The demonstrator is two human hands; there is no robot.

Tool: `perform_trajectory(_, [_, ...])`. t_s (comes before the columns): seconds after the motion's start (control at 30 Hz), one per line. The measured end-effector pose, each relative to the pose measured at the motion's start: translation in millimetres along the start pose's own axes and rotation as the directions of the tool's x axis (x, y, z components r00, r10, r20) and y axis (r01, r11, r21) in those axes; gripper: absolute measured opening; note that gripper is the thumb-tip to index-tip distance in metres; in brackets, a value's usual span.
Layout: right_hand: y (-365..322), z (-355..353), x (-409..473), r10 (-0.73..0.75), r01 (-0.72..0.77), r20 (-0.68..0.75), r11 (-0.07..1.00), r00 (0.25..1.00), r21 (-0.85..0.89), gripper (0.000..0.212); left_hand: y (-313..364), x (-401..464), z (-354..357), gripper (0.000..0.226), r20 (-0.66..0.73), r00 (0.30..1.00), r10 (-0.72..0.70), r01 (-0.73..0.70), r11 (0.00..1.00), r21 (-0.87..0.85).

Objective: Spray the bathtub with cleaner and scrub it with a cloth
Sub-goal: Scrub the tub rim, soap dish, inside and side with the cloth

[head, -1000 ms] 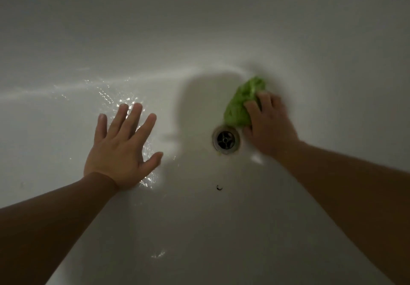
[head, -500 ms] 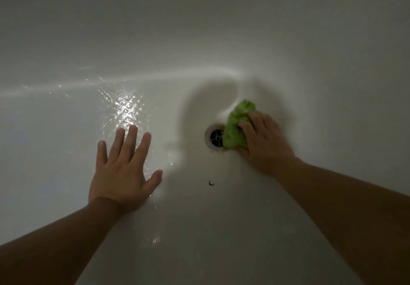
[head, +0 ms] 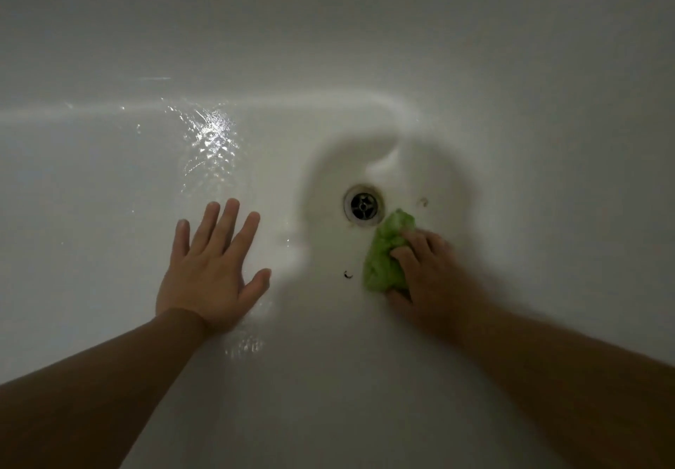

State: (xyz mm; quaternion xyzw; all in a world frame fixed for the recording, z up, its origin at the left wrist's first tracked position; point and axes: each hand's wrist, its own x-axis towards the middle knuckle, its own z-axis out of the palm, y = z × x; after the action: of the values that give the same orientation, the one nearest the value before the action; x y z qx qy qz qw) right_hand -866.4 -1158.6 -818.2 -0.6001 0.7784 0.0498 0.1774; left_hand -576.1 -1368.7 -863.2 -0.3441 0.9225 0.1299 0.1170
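Your grip on the left is none: your left hand (head: pixel 210 275) lies flat, fingers straight and spread, palm pressed to the wet bathtub (head: pixel 109 213) floor at nine o'clock from the drain (head: pixel 363 205). A small dark speck (head: pixel 347 274) sits at six o'clock from the drain. Your right hand (head: pixel 429 278) grips the bunched green cloth (head: pixel 385 253), fingers curled over it, at five o'clock from the drain and just beside its rim. The cloth looks soft, light and likely damp; hold it wadded under the palm. Both forearms reach in from the lower corners, the left braced as a prop.
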Motion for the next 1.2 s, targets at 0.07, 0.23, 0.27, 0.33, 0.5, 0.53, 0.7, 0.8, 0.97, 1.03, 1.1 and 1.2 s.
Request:
perform_trajectory(0.07, [-10,6,7,-0.017,0.015,0.05,0.999,0.999,0.046,0.056,4,-10,1,0.082,0.0,1.0,-0.023,0.023,0.999,-0.03])
perform_trajectory(0.23, [40,-17,50,-0.035,0.042,0.059,0.993,0.998,-0.106,0.059,1,-11,2,0.084,-0.001,1.0,-0.002,0.002,0.999,-0.044])
perform_trajectory(0.27, [47,-20,47,-0.054,0.066,0.079,0.984,0.995,-0.167,0.061,0,-11,2,0.084,0.006,1.0,-0.001,0.002,0.999,-0.044])
perform_trajectory(0.33, [43,-22,36,-0.02,0.043,0.11,0.977,0.994,-0.209,0.061,-1,-15,1,0.083,0.023,1.0,-0.004,0.005,0.999,-0.042])
perform_trajectory(0.5, [-42,3,-16,0.047,-0.049,0.161,0.999,0.986,0.011,0.064,-2,-40,0,0.082,0.086,0.995,0.044,-0.038,0.997,-0.067])
perform_trajectory(0.53, [-61,9,-19,-0.007,-0.002,0.162,0.998,0.987,0.058,0.062,-4,-45,-1,0.081,0.096,0.994,0.053,-0.046,0.996,-0.074])
perform_trajectory(0.7, [-85,14,43,-0.17,0.154,0.087,0.974,0.982,0.164,0.059,-20,-56,-3,0.082,0.086,0.995,0.051,-0.045,0.996,-0.073])
perform_trajectory(0.8, [-52,7,71,-0.151,0.144,0.064,0.984,0.987,0.107,0.06,-39,-52,-5,0.082,0.066,0.997,0.042,-0.038,0.997,-0.061])
perform_trajectory(0.97, [-55,7,8,-0.277,0.271,0.076,0.959,0.958,0.081,0.06,-52,-51,-6,0.079,0.041,0.999,-0.035,0.037,0.998,-0.057])
perform_trajectory(1.03, [-79,9,-14,-0.438,0.421,0.142,0.897,0.888,0.137,0.059,-49,-51,-5,0.078,0.03,0.996,-0.082,0.084,0.994,-0.066])
perform_trajectory(1.1, [-100,8,-3,-0.591,0.564,0.151,0.804,0.792,0.19,0.058,-47,-50,-6,0.078,0.023,0.994,-0.111,0.112,0.99,-0.082])
perform_trajectory(1.2, [-117,13,59,-0.716,0.703,0.086,0.698,0.693,0.136,0.056,-46,-45,-6,0.076,-0.007,0.993,-0.12,0.119,0.986,-0.116])
